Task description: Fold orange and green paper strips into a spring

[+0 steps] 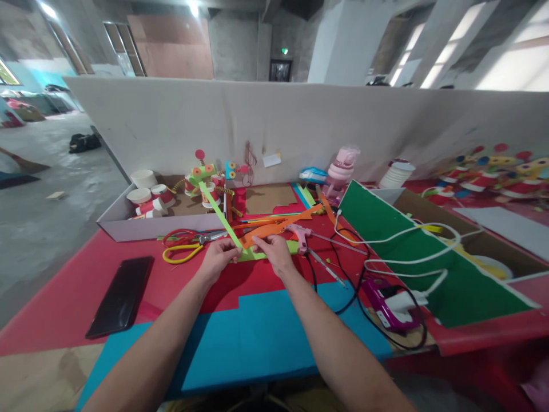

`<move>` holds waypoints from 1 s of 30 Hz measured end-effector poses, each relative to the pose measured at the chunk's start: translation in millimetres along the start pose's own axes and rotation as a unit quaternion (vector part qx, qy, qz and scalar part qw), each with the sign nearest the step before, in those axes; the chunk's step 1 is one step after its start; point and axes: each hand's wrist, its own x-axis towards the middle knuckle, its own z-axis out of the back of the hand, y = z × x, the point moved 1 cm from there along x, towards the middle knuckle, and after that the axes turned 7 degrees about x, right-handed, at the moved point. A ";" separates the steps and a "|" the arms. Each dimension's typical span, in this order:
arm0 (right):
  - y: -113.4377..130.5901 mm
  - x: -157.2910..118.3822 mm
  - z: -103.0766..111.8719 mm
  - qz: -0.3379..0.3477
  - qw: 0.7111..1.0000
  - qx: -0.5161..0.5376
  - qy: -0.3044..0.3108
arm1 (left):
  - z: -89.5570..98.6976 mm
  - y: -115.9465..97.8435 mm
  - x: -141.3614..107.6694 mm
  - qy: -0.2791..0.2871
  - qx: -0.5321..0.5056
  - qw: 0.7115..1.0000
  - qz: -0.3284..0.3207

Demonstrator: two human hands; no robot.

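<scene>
Near the middle of the red-covered table, my left hand pinches the lower end of a light green paper strip that slants up to the left. Close beside it, my right hand has thumb and finger together at the orange paper strip, where it meets the green one. Another green piece lies under both hands. A pink glue gun rests just right of my right hand. Scissors with red and yellow handles lie left of my left hand.
A black phone lies at the left. Behind stands a box with paper cups. At the right are a green-sided box, white cables and a purple power strip. Blue sheets lie in front.
</scene>
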 end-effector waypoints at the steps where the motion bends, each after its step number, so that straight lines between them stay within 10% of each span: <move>1: 0.3 0.1 0.6 -0.003 1.000 -0.003 0.005 | -0.5 -0.6 -0.3 -0.001 -0.001 1.000 0.001; 16: -6.1 -4.4 -9.4 -0.059 0.991 0.040 0.109 | 0.7 -0.1 0.8 -0.010 -0.009 1.000 0.004; 30: -13.3 -4.0 -14.1 -0.055 0.994 0.067 0.065 | -1.0 -2.2 -0.6 -0.024 -0.051 0.998 -0.014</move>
